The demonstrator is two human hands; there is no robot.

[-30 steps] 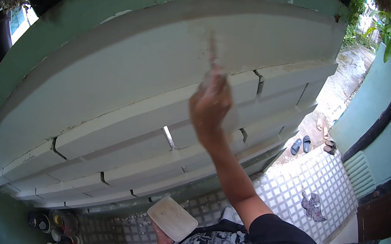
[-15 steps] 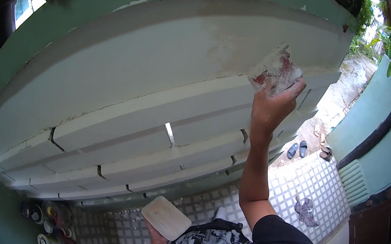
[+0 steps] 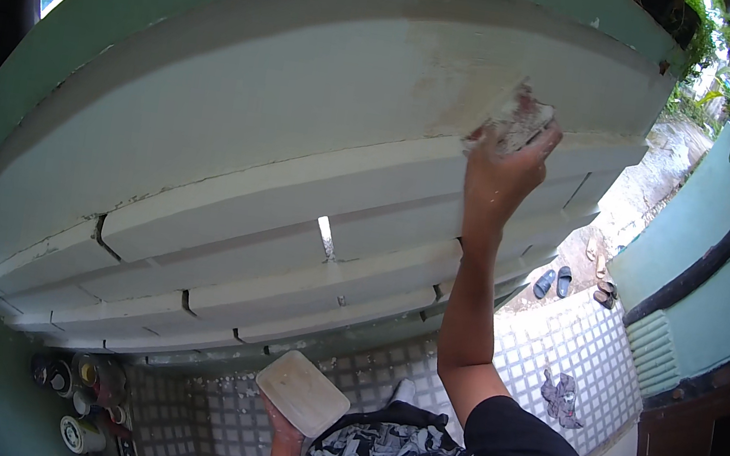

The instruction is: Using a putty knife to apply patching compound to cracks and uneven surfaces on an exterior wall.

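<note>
I have my right hand (image 3: 502,168) pinching a scraper (image 3: 521,124) at the wall (image 3: 213,113), my left hand (image 3: 282,419) clasping a tub (image 3: 304,394).

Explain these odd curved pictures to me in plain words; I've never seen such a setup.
There is no machine here, just a person working with two bare hands. The camera sits on the person's head, the left one of a side-by-side pair, looking down. Its fisheye lens bends straight edges near the rim.

The right hand holds a flat reddish tool, smeared with white material, up at the pale wall. Down low, the left hand holds a pale rectangular tray; most of its fingers are hidden beneath.

A crumpled cloth lies on the tiled floor, and containers stand at the lower left. Dark slippers lie just beyond the tiles.
</note>
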